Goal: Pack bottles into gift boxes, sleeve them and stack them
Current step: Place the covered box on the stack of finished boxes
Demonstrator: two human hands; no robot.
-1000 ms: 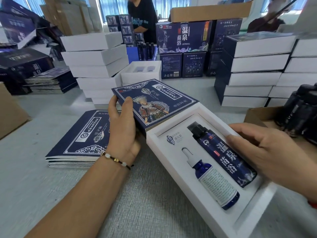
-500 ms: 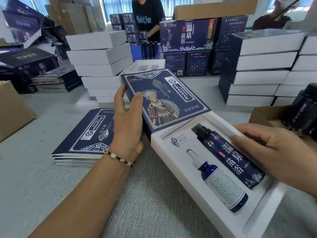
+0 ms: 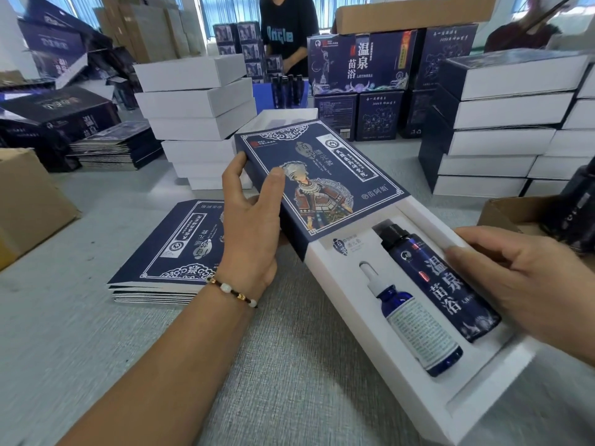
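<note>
A white gift box (image 3: 351,323) lies slantwise in front of me with a tall dark blue bottle (image 3: 438,281) and a smaller blue dropper bottle (image 3: 415,323) set in its insert. A dark blue printed sleeve (image 3: 322,178) covers the box's far end. My left hand (image 3: 251,226) grips the sleeve's left edge, thumb on its top face. My right hand (image 3: 528,284) holds the box's right side, fingers curled over the rim next to the tall bottle.
A pile of flat blue sleeves (image 3: 174,252) lies to the left. Stacks of white boxes (image 3: 199,101) stand behind, sleeved stacks (image 3: 495,123) at right. Cardboard cartons sit at left (image 3: 29,201) and right (image 3: 515,214). A person (image 3: 286,30) stands across the table.
The sleeve and box have lifted and come nearer the camera. The sleeve covers about the same far end of the box. Both hands keep their hold.
</note>
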